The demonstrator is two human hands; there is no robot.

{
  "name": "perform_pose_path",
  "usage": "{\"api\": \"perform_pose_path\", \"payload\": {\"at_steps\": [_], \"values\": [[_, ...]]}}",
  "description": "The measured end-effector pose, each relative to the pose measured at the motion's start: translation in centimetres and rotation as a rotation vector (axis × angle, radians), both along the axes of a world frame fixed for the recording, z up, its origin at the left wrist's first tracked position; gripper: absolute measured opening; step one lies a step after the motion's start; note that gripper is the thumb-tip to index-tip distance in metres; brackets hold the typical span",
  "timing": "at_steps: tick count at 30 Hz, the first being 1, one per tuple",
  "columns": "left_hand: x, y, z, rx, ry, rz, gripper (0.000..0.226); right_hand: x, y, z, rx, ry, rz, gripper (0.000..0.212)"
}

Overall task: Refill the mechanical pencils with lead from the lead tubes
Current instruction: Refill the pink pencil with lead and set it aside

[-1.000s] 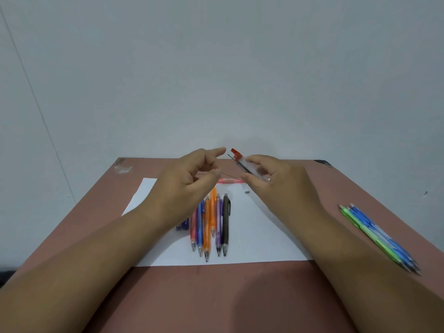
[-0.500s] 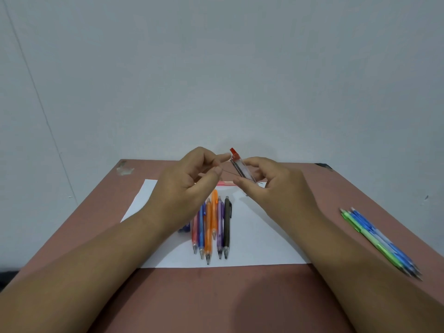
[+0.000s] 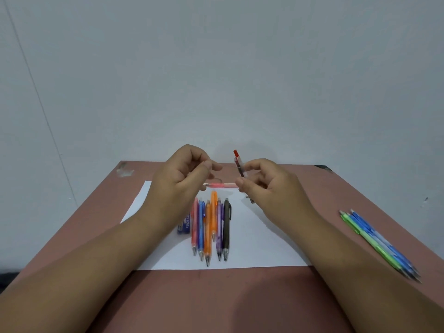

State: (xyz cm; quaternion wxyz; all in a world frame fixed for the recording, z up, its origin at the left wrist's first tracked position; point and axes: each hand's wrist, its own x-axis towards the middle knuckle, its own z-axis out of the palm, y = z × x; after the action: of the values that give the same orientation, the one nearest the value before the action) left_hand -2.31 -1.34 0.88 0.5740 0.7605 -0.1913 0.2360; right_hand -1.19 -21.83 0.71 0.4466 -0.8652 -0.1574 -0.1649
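My right hand (image 3: 271,186) pinches a clear lead tube (image 3: 239,167) with a red cap, held nearly upright above the table's far side. My left hand (image 3: 182,179) is raised just left of it, thumb and forefinger pressed together as on a thin lead that is barely visible. Below, several mechanical pencils (image 3: 210,227) lie side by side on a white sheet (image 3: 259,239), tips towards me. A pink pencil (image 3: 222,185) lies crosswise behind them. A blue lead case (image 3: 185,224) rests at the row's left.
Green and blue pencils (image 3: 377,243) lie in a bundle on the brown table (image 3: 216,299) at the right. A small grey part (image 3: 249,200) sits on the sheet under my right hand. A pale wall stands right behind the table.
My hands have drawn apart: the left pulled away from the tube's mouth, and the right turned the tube from slanted to nearly upright.
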Motion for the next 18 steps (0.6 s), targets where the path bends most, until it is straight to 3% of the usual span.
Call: {"api": "perform_pose_path", "payload": {"at_steps": [4, 10, 12, 15, 18], "values": [[0.46, 0.31, -0.03, -0.067, 0.042, 0.024, 0.012, 0.14, 0.44, 0.29, 0.250, 0.138, 0.096, 0.016], [0.87, 0.35, -0.15, -0.071, 0.070, 0.053, 0.013, 0.62, 0.30, 0.10, 0.384, 0.258, 0.156, 0.014], [0.92, 0.35, -0.18, -0.073, 0.072, 0.058, 0.013, 0.40, 0.37, 0.09, 0.352, 0.244, 0.137, 0.012], [0.97, 0.36, -0.17, -0.081, 0.083, 0.065, 0.013, 0.20, 0.38, 0.03, 0.148, 0.148, 0.009, 0.023], [1.03, 0.35, -0.16, -0.082, 0.094, 0.076, 0.013, 0.19, 0.32, 0.17, 0.157, 0.132, -0.024, 0.029]]}}
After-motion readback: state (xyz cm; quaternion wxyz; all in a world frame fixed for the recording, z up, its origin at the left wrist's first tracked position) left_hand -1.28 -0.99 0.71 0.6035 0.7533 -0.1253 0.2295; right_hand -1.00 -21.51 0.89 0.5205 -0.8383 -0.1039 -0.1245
